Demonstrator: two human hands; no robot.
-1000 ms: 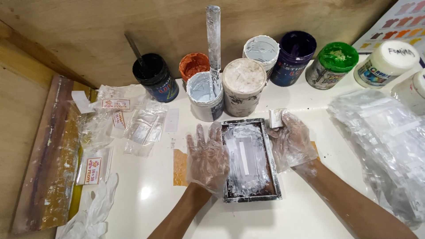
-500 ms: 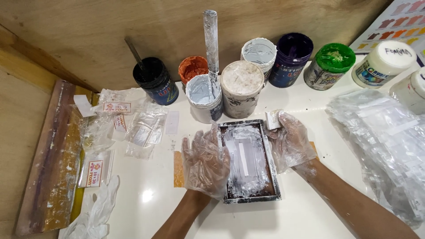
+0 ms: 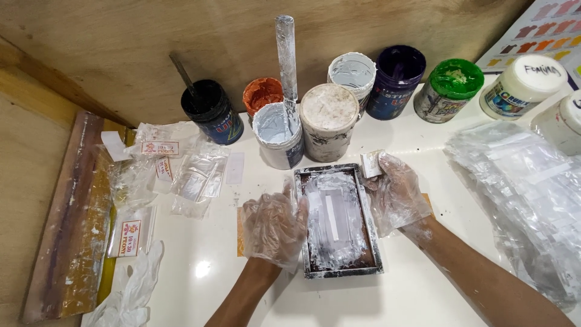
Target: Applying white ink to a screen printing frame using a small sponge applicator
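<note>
A small framed printing screen (image 3: 336, 221), smeared with white ink, lies flat on the white table (image 3: 423, 290). My left hand (image 3: 275, 227), in a clear plastic glove, presses on the frame's left edge. My right hand (image 3: 396, 194), also gloved, rests by the frame's right edge and pinches a small white scraper block (image 3: 370, 163) at the frame's top right corner. An orange sheet (image 3: 240, 230) peeks out from under the frame on the left.
Several ink tubs line the back: black (image 3: 213, 112), orange (image 3: 262, 94), an open white one with a stirring stick (image 3: 278, 134), a lidded white one (image 3: 328, 118), purple (image 3: 396, 79), green (image 3: 446, 89). Clear bags lie left (image 3: 181, 172) and right (image 3: 520, 200). A wooden squeegee (image 3: 72, 224) and spare glove (image 3: 130, 290) lie left.
Almost nothing differs. Both hands stay on the frame; the view has shifted very slightly.
</note>
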